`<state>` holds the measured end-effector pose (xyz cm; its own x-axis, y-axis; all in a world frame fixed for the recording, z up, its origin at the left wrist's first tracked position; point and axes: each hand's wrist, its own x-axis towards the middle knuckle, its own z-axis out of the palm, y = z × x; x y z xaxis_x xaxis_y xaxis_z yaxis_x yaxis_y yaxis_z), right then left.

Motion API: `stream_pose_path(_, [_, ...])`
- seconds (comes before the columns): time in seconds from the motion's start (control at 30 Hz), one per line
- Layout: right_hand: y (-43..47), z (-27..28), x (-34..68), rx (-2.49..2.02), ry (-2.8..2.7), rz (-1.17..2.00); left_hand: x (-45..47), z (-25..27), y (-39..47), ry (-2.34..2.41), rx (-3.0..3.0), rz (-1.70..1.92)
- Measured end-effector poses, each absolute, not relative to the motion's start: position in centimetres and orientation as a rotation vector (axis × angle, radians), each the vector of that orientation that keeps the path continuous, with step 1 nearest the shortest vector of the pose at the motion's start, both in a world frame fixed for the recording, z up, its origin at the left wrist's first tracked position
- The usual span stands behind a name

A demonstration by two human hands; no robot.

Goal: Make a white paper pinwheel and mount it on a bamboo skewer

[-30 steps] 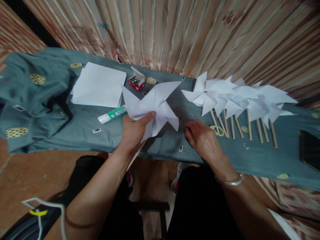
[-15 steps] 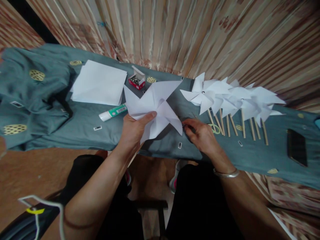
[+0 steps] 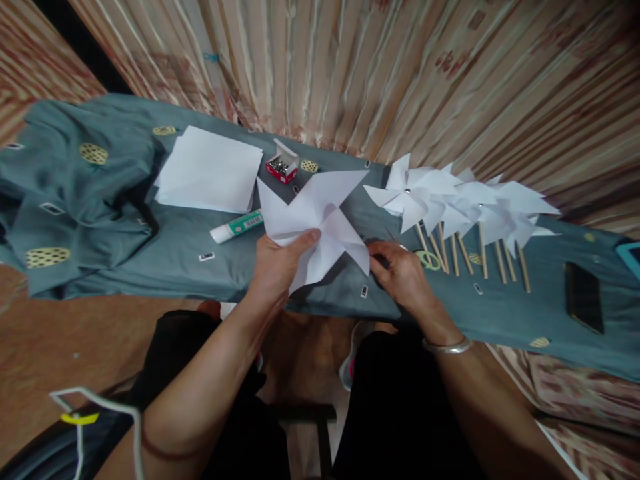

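My left hand [image 3: 280,263] is closed on a white paper pinwheel [image 3: 345,233], its thumb pressing near the centre where the folded blades meet. My right hand [image 3: 403,270] is pinched beside the tip of the pinwheel's right blade. What its fingertips hold, if anything, is too small or hidden to make out. Behind that hand lie scissors with light green handles [image 3: 430,261], partly covered. A small red and white box [image 3: 281,175] of metal thumbtacks stands open beyond the pinwheel. Left of the pinwheel lies a glue stick [image 3: 235,227], white and green.
White paper sheets [image 3: 207,170] are stacked on the grey-green cloth [image 3: 185,260] at the left. Several finished pinwheels [image 3: 440,190] on wooden sticks lie in an overlapping row at the right. Further right are a dark phone [image 3: 584,297] and a blue-edged object [image 3: 629,257].
The view has shifted slightly, so most things appear a little displaced. The dark bit seen at my right fingertips before is now hidden. My left hand keeps its grip on the pinwheel.
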<state>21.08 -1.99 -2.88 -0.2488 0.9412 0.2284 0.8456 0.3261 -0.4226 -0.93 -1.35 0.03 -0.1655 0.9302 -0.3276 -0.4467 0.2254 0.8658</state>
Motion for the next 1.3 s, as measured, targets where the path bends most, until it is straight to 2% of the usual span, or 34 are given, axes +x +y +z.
stream_pose_path(0.17, [-2.1, -2.7, 20.9, -1.605, -2.199, 0.318, -2.1, 0.2, -0.9, 1.221, 0.585, 1.430])
stream_pose_path(0.43, [-2.2, -2.9, 20.1, -1.510, -2.359, 0.145, -2.5, 0.1, -1.1, 1.223, 0.613, 1.450])
stream_pose_path(1.0, [-1.1, -3.3, 21.0, -1.540, -2.013, 0.456, -2.6, 0.1, -1.2, 1.251, 0.600, 1.428])
stream_pose_path(1.3, [-1.4, -4.0, 20.1, -1.529, -2.030, 0.410, -2.6, 0.1, -1.3, 1.269, 0.627, 1.419])
